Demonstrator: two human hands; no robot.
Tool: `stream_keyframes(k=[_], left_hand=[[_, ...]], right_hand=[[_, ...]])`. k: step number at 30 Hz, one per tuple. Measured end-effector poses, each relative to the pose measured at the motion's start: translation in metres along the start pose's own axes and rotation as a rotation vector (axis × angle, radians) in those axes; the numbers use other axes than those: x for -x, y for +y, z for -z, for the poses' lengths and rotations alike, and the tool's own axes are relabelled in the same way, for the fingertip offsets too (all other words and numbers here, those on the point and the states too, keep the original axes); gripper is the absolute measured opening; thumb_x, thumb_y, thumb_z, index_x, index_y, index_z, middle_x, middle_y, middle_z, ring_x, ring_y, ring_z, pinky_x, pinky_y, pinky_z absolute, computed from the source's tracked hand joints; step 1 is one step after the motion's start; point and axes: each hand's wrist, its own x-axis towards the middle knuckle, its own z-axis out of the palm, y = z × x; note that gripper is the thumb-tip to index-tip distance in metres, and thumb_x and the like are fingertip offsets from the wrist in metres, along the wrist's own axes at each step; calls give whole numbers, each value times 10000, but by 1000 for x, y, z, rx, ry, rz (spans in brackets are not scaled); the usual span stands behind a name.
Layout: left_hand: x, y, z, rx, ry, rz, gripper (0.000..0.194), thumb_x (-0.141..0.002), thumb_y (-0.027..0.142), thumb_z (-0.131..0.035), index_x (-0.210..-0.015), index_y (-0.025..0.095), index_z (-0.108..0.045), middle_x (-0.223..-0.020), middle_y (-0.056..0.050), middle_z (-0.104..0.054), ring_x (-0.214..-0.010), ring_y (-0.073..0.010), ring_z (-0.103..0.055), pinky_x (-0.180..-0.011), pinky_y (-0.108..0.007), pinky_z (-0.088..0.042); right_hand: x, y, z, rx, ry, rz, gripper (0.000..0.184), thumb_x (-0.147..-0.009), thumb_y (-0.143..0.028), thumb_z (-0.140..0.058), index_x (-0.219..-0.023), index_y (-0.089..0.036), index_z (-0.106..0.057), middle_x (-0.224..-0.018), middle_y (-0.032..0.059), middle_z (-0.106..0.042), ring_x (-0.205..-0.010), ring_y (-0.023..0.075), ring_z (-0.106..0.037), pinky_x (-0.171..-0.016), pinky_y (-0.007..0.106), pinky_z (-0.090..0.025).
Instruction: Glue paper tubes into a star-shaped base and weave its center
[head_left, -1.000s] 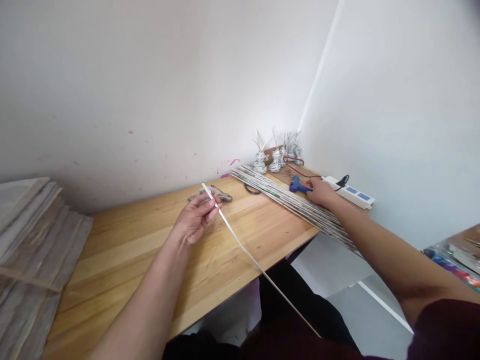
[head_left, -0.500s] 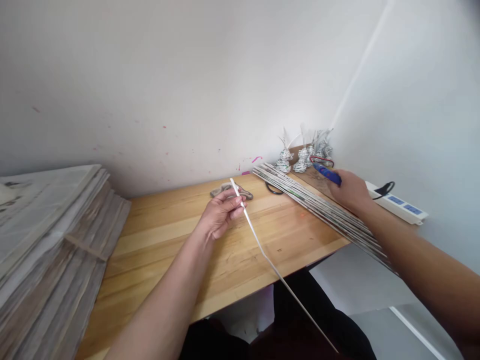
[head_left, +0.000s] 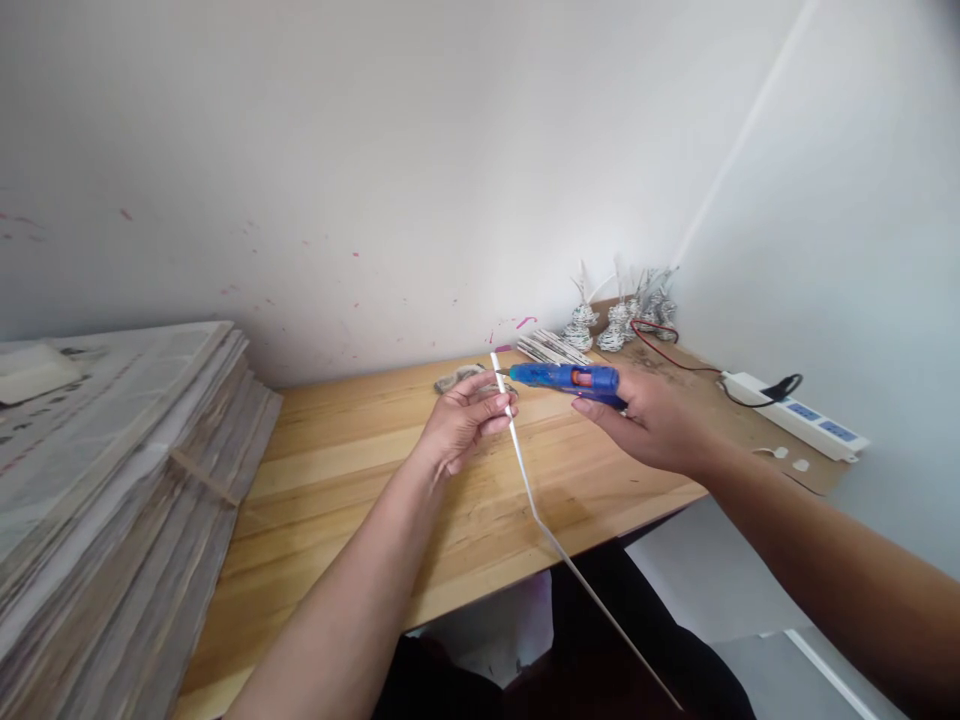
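Observation:
My left hand (head_left: 466,418) pinches a long, thin white rolled-paper stick (head_left: 522,470) near its upper end. The stick bends partway down, and its lower length runs past the table edge over my lap. My right hand (head_left: 652,415) is wrapped round a blue glue gun (head_left: 566,380), held level above the table. The gun's nozzle points left and is at the stick's top end, just above my left fingers; whether it touches I cannot tell. Behind my left hand a greyish cloth (head_left: 457,380) lies on the table, partly hidden.
A tall tied stack of newspapers (head_left: 217,440) stands at the left of the wooden table (head_left: 322,500). Paper sticks (head_left: 551,347) lie at the back, near several woven paper figures (head_left: 581,328). A power strip (head_left: 806,412) with cords rests on brown board (head_left: 739,425) at right.
My right hand has picked up the glue gun from beside the power strip and brought it left to the stick. My left hand keeps its pinch. The view has turned left.

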Motion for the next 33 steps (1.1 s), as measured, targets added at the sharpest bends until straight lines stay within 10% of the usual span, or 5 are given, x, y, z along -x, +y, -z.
stream_keyframes(k=[33], left_hand=[[2, 4, -1, -7, -23, -26, 497, -645, 94, -824, -1113, 150, -665, -817, -54, -727, -682, -136, -705, -593, -190, -578]], right_hand=[[0, -4, 2, 107, -37, 1, 241, -918, -392, -511, -980, -192, -631, -871, 54, -700, -756, 199, -636, -637, 290, -452]])
